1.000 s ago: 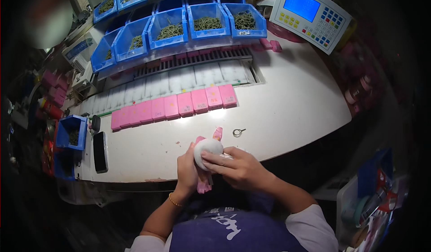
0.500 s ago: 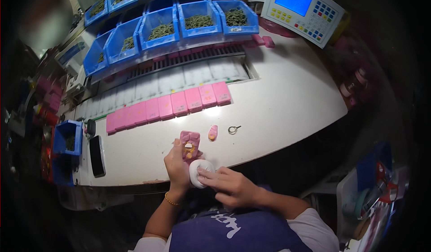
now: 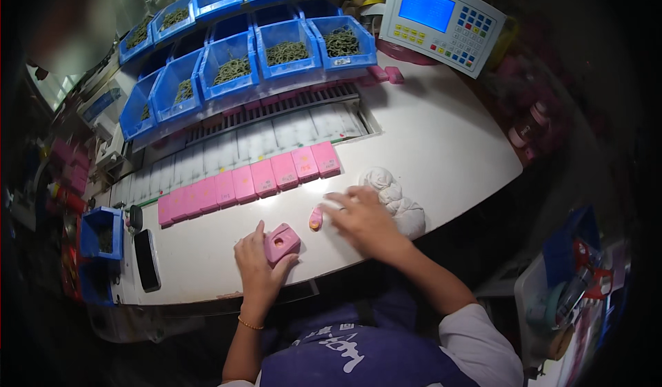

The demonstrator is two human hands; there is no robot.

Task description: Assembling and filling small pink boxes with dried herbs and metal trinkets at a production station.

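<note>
My left hand [image 3: 256,261] holds a small pink block [image 3: 282,243] low over the near part of the white table. Its thumb and fingers grip the sides, and a round hole with yellowish edges shows in the upper face. Beside it lies a small pink teardrop-shaped piece [image 3: 316,219] with an orange-yellow end. Just right of that piece, my right hand [image 3: 367,224] hovers palm down with fingers stretched and slightly blurred. I make out nothing in its fingers. A knotted white cloth pouch [image 3: 401,204] rests on the table behind and right of this hand.
A row of pink blocks [image 3: 253,181] runs across the table. Beyond it stand blue bins [image 3: 229,70] of greenish ring-like parts and a keypad device with a blue screen [image 3: 441,25]. A phone [image 3: 147,260] and more blue bins [image 3: 103,233] are at left.
My right hand has let go of the white pouch, now on the table, and moved up right. My left hand has lowered and turned the pink block. The small metal ring is no longer clearly visible.
</note>
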